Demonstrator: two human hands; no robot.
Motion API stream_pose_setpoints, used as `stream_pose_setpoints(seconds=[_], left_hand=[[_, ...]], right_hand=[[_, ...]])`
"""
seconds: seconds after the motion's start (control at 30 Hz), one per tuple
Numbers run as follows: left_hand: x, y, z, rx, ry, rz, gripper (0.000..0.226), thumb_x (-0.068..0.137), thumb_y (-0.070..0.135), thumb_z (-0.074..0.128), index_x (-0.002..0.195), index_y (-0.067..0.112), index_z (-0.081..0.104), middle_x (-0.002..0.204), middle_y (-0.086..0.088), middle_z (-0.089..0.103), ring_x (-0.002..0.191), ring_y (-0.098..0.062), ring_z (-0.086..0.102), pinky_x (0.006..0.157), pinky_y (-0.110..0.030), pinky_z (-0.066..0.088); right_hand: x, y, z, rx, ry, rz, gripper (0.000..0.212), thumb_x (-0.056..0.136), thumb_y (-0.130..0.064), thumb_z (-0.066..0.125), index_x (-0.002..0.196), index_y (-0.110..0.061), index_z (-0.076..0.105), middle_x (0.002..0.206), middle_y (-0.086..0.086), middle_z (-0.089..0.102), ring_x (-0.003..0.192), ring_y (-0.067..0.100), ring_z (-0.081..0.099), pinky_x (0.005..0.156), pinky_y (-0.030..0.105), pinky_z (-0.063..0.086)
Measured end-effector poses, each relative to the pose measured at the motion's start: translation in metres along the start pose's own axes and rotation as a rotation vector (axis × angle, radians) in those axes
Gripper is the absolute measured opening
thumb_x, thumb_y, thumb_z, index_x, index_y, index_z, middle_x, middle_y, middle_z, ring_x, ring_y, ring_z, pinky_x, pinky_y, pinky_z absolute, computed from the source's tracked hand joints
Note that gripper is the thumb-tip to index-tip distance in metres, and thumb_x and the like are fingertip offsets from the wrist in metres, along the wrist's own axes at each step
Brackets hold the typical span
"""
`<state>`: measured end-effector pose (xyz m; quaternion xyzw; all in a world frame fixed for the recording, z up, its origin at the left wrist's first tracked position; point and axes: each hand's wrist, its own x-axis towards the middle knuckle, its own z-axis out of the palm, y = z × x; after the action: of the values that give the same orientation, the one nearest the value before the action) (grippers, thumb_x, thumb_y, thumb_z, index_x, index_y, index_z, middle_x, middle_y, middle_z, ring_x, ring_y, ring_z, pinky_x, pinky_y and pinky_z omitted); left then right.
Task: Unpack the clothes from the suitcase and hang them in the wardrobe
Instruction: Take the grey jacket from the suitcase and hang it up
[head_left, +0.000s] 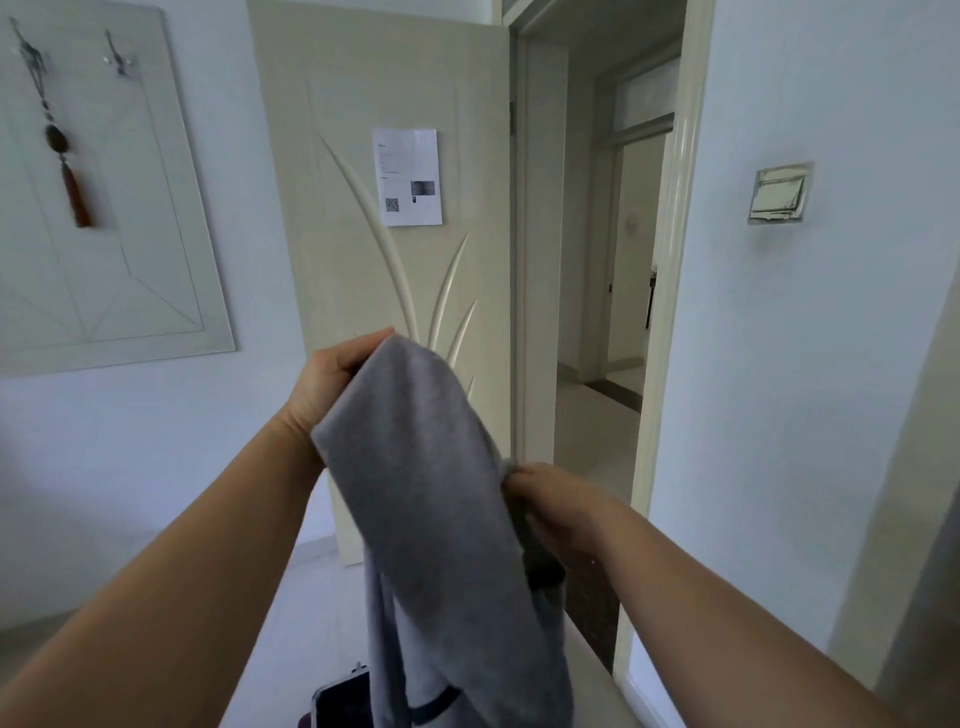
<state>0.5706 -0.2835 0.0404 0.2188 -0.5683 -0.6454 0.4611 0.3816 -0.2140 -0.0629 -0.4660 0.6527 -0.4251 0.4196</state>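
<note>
I held grey garment (426, 493) up — left hand (327, 379) gripping its top, right hand (556, 512) pinching its edge, perhaps a hanger (543, 564) — to spread it for hanging.

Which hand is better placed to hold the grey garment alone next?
Left, probably: the left hand grips the grey garment at its top, so it hangs from there; the right hand pinches a side edge lower.

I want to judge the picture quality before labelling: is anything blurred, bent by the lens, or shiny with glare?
Head view: soft, even, bluish light, no hard shadows; the right hand gripping the grey garment is smeared by motion, the left hand sharper; the door frame bows from the wide lens and carries a pale sheen; print on the paper is unreadable.
</note>
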Motion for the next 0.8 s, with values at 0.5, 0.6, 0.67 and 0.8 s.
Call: stream_pose_setpoints(seconds=[0.5, 0.6, 0.67, 0.8], left_hand=[[0.023, -0.083, 0.126, 0.734, -0.435, -0.015, 0.018, 0.079, 0.022, 0.072, 0.092, 0.018, 0.06, 0.095, -0.007, 0.066, 0.092, -0.022, 0.062, 0.086, -0.037, 0.05], [0.024, -0.087, 0.181, 0.728, -0.51, 0.108, 0.005, 0.083, 0.015, 0.066, 0.084, 0.016, 0.061, 0.08, -0.002, 0.061, 0.078, -0.016, 0.055, 0.073, -0.028, 0.044], [0.019, -0.089, 0.218, 0.711, -0.483, 0.207, 0.01, 0.085, 0.009, 0.061, 0.08, 0.018, 0.06, 0.076, 0.001, 0.059, 0.074, -0.012, 0.052, 0.069, -0.025, 0.042], [0.007, -0.104, 0.297, 0.899, -0.436, 0.348, 0.018, 0.087, 0.007, 0.046, 0.08, 0.021, 0.055, 0.081, 0.002, 0.058, 0.077, -0.015, 0.052, 0.066, -0.025, 0.038]], right_hand=[[-0.057, -0.04, -0.096, -0.209, 0.481, -0.21, 0.013, 0.081, -0.019, 0.064, 0.069, -0.016, 0.059, 0.069, 0.001, 0.057, 0.066, 0.013, 0.052, 0.062, 0.028, 0.042], [-0.097, -0.018, -0.148, -0.083, 0.428, -0.159, 0.011, 0.08, -0.025, 0.069, 0.075, -0.016, 0.064, 0.076, 0.001, 0.062, 0.074, 0.013, 0.056, 0.07, 0.027, 0.043], [-0.124, -0.003, -0.178, -0.095, 0.377, -0.086, 0.013, 0.079, -0.025, 0.071, 0.073, -0.017, 0.062, 0.074, 0.002, 0.057, 0.073, 0.015, 0.052, 0.067, 0.027, 0.038], [-0.182, 0.024, -0.24, -0.098, 0.5, -0.026, 0.019, 0.084, -0.021, 0.065, 0.067, -0.02, 0.059, 0.068, 0.0, 0.054, 0.065, 0.015, 0.048, 0.057, 0.026, 0.036]])
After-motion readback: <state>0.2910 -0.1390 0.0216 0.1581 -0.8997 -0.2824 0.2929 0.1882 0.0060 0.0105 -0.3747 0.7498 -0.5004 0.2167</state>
